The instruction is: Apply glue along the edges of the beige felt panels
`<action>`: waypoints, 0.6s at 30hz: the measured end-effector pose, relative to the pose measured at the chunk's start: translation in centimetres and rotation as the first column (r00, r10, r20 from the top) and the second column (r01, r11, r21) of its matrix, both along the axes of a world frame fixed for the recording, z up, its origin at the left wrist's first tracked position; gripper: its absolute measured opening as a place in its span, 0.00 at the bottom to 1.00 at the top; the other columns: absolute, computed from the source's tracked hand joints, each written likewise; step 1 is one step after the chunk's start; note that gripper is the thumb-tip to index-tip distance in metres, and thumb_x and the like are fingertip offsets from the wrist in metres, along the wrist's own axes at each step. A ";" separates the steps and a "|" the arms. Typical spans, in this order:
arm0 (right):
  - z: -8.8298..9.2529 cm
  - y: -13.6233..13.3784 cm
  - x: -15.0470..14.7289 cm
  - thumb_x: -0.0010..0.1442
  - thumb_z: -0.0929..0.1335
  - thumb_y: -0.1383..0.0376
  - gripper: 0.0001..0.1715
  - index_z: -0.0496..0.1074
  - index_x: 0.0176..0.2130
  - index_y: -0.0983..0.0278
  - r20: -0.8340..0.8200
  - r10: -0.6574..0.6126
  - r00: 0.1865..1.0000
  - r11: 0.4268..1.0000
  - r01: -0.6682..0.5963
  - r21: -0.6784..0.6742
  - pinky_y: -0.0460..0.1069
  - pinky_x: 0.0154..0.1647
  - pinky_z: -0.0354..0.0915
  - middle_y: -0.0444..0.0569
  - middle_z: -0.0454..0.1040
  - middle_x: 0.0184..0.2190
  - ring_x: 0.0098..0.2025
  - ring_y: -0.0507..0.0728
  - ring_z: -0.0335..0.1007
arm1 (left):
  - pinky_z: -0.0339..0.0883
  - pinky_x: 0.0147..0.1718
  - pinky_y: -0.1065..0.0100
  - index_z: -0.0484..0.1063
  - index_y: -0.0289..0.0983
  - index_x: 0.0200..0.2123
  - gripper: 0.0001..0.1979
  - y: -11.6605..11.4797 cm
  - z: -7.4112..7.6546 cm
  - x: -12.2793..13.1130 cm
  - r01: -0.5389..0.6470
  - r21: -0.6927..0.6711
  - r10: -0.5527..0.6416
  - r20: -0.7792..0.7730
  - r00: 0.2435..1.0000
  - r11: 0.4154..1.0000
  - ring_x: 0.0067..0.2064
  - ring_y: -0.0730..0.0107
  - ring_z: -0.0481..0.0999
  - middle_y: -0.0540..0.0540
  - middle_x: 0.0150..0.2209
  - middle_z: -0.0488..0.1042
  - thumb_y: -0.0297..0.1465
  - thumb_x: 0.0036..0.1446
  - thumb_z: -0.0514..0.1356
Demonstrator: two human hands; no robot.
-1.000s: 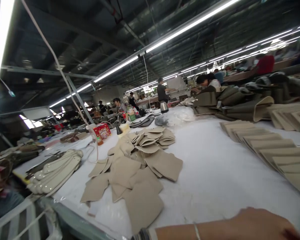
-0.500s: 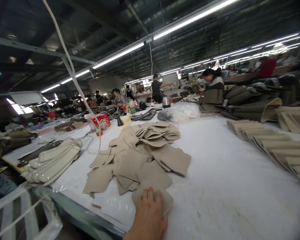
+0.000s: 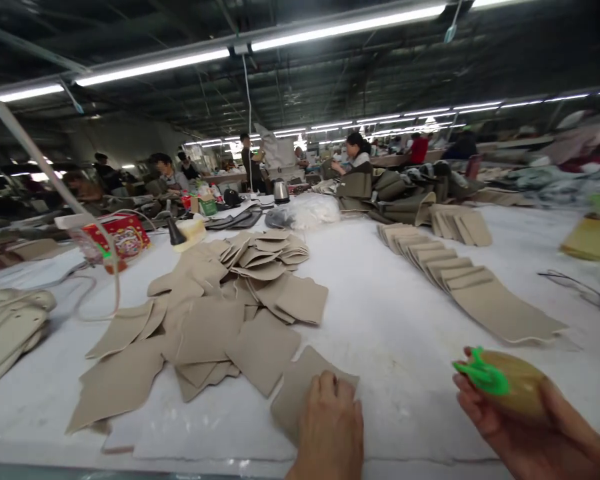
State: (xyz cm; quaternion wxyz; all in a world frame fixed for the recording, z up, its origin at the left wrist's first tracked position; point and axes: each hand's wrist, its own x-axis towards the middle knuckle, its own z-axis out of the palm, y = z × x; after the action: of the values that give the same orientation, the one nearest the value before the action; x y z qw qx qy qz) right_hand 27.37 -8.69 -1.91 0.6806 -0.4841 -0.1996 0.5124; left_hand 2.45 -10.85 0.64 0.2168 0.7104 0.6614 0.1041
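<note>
My left hand (image 3: 333,423), back upward and fingers curled, grips the near right part of a loose beige leather-like piece (image 3: 297,390) on the white table. In my right hand (image 3: 517,433) is a rounded amber-yellow object (image 3: 520,383) with a bright green piece at its left end; its kind is not clear. The fingers wrap it from below and the thumb lies at its right. Left of my left hand spreads a heap of similar beige pieces (image 3: 210,327). Beyond my right hand lies a fanned row of longer beige pieces (image 3: 485,300).
A red box (image 3: 125,233), a black cone-shaped nozzle (image 3: 175,230) and a clear plastic bag (image 3: 310,210) lie farther back. Eyeglasses (image 3: 577,287) rest at the right. A pale cable (image 3: 117,287) hangs down at the left. Co-workers sit and stand beyond the table.
My view has turned to the right. My right hand has come into view with the amber object. The beige piece under my left hand now lies turned and apart from the heap.
</note>
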 end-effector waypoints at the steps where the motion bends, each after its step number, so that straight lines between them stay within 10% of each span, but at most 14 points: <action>1: 0.4 -0.3 -0.6 0.52 0.71 0.48 0.21 0.76 0.44 0.54 -0.066 -0.007 0.998 1.000 0.005 -0.030 0.56 0.34 0.76 0.54 0.71 0.54 0.51 0.71 0.69 | 0.60 0.55 0.58 0.71 0.37 0.52 0.16 -0.1 0.1 0.0 0.015 -0.022 -0.015 0.001 1.000 1.000 0.55 0.56 0.64 0.41 0.55 0.66 0.29 0.63 0.51; 18: -1.0 -1.7 -0.6 0.53 0.74 0.55 0.29 0.69 0.52 0.60 0.139 0.260 0.955 0.963 -0.268 0.040 0.57 0.44 0.73 0.55 0.75 0.47 0.48 0.68 0.72 | 0.62 0.52 0.57 0.68 0.29 0.50 0.22 0.2 1.5 0.0 0.125 -0.167 -0.161 -0.222 0.962 0.978 0.53 0.52 0.64 0.34 0.52 0.64 0.24 0.49 0.55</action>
State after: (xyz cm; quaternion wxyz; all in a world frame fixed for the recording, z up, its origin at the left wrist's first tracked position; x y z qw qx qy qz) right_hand 26.78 -10.38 -2.94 0.6050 -0.4661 -0.3221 0.5595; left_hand 2.44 -10.62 2.09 0.1977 0.7451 0.6352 -0.0468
